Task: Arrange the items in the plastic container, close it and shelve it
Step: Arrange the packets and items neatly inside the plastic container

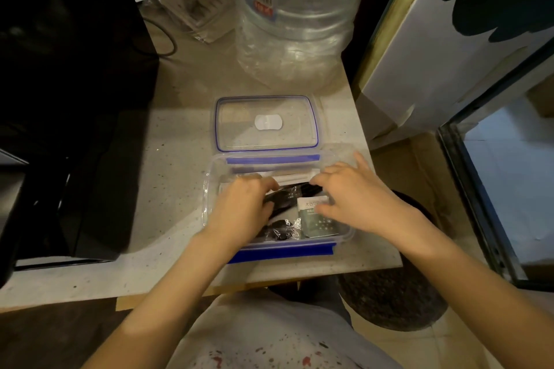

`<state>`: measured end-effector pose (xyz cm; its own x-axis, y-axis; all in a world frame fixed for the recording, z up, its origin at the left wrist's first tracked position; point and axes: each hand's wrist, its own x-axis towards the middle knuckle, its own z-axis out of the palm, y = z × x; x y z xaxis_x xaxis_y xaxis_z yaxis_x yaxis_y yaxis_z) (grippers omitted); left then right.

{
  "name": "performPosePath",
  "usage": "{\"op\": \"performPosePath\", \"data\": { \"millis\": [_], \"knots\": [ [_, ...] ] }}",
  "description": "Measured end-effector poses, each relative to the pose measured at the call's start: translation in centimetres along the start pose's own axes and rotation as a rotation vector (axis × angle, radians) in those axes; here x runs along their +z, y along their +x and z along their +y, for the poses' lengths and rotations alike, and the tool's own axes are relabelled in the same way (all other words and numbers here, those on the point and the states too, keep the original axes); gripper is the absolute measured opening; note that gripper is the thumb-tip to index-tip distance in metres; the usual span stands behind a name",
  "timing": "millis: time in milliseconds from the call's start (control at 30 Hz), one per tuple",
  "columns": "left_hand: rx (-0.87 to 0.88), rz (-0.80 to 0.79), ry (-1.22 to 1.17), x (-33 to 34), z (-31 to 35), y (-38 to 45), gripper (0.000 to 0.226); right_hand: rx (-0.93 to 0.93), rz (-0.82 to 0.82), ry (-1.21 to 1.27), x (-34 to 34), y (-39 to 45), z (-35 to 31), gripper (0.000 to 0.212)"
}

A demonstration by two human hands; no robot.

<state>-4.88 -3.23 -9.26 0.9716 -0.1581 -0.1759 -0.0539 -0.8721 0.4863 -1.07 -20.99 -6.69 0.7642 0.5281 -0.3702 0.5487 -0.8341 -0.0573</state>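
Container: the clear plastic container [341,156] with blue latches sits open on the speckled bench [168,159], close to its near edge, both hands reaching inside it.
Lid: the clear lid [266,108] with a blue rim lies flat on the bench just behind the container, touching or nearly touching its far wall; a white sticker sits at its middle.
Left hand: the left hand [242,210] is down in the left half of the container, fingers curled over black items in clear wrap [287,192]; whether this grip is closed on them or only pressing cannot be told.
Right hand: the right hand [350,198] lies over the right half, fingers spread loosely and bent down, the fingertips resting on a grey-green sachet [317,223]; it is pressing rather than pinching.
Other contents: a white strip [295,178] lies along the far wall between the two hands; more wrapped black pieces [280,232] lie by the near wall, under the left wrist.
Surroundings: a large empty water bottle [295,12] stands behind the lid; a black appliance [66,99] fills the left side of the bench.
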Motion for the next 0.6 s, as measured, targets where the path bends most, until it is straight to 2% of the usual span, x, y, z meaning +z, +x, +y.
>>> {"op": "performPosePath", "data": {
  "millis": [67,133,200,333,600],
  "knots": [
    [0.019,0.009,0.149,-0.4,-0.7,-0.2,0.032,0.023,0.161,-0.048,-0.1,0.1,-0.6,0.029],
    [0.010,-0.016,0.278,-0.4,-0.9,-0.2,0.029,-0.004,0.256,-0.045,0.3,0.6,-1.5,0.026],
    [0.005,-0.017,0.350,-0.3,-0.9,-0.2,0.027,-0.052,0.256,-0.012,1.1,1.5,-2.2,0.028],
    [0.002,0.004,0.349,-0.3,-1.3,-0.2,0.020,-0.064,0.236,0.066,2.2,2.8,-2.5,0.030],
    [0.027,0.072,0.288,-2.1,-1.0,-0.7,0.018,-0.072,0.307,0.294,1.9,2.6,-2.0,0.014]
  ]
}}
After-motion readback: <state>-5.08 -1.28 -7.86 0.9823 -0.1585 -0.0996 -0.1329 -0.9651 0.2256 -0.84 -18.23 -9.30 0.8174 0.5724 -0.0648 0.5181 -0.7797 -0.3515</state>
